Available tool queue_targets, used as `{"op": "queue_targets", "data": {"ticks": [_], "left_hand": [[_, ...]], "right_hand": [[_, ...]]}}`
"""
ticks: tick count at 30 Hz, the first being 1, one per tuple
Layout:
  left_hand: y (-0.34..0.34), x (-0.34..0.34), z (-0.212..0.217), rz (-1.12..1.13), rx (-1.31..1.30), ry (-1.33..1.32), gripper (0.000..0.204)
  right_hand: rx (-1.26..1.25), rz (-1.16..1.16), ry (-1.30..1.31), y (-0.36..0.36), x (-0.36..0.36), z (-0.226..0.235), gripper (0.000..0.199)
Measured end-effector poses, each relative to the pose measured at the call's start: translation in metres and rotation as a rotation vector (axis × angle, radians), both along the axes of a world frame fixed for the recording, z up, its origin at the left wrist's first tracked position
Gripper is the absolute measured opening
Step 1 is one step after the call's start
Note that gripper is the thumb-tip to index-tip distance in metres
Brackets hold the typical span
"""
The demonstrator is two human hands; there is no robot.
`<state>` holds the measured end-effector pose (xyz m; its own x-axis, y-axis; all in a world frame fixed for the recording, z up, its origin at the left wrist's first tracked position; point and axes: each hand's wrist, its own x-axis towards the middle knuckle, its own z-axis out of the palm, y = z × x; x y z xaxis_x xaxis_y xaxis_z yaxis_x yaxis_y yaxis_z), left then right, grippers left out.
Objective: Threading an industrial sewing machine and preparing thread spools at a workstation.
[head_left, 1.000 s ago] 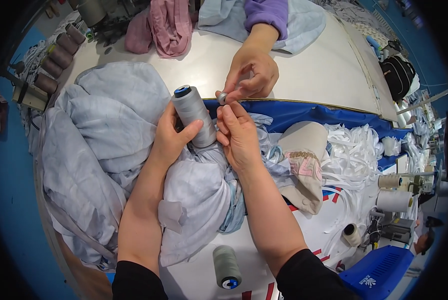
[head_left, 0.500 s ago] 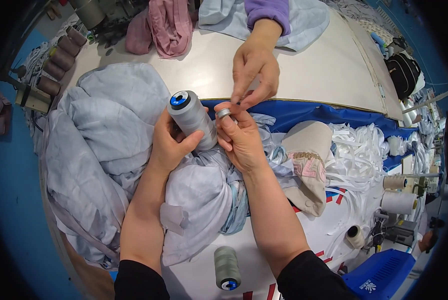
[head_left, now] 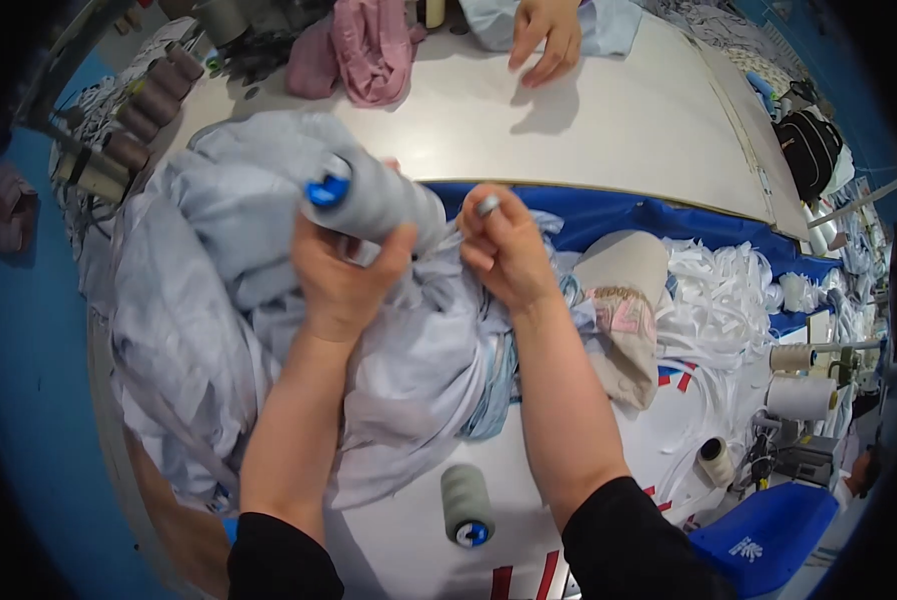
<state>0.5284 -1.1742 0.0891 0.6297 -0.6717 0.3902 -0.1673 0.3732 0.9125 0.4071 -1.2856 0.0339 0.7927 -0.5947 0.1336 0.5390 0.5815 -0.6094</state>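
My left hand [head_left: 341,290] is wrapped round a large grey thread cone [head_left: 384,203] with a blue-marked end. The cone is tilted, its blue end up and to the left, and slightly smeared by motion. My right hand [head_left: 509,250] pinches a small silvery bobbin [head_left: 488,205] between thumb and fingers, just right of the cone. Beneath both hands lies a heap of pale blue-grey fabric [head_left: 419,350]. Across the table a co-worker's hand [head_left: 547,42] hovers with its fingers apart, holding nothing visible.
A grey-green thread cone [head_left: 466,500] lies on the white table near me. At right are a beige embroidered fabric piece [head_left: 624,290], white strips [head_left: 714,310] and a blue machine part [head_left: 769,535]. Pink cloth [head_left: 369,50] and brown thread cones [head_left: 154,100] sit at the far left.
The co-worker's hand has drawn back from my right hand to the far side. My left hand has tilted the thread cone further left, and my two hands have moved apart.
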Motion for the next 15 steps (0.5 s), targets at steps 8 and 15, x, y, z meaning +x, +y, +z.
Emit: {"op": "queue_targets", "data": {"ticks": [8,15], "left_hand": [[0.179,-0.045,0.060,0.089,0.073,-0.339,0.067],[0.309,-0.150,-0.002,0.136,0.560,0.062,0.053]], "right_hand": [[-0.123,-0.179,-0.015,-0.017,-0.012,-0.002,0.024],[-0.111,-0.513,-0.122,0.032,-0.047,0.032,0.022]]}}
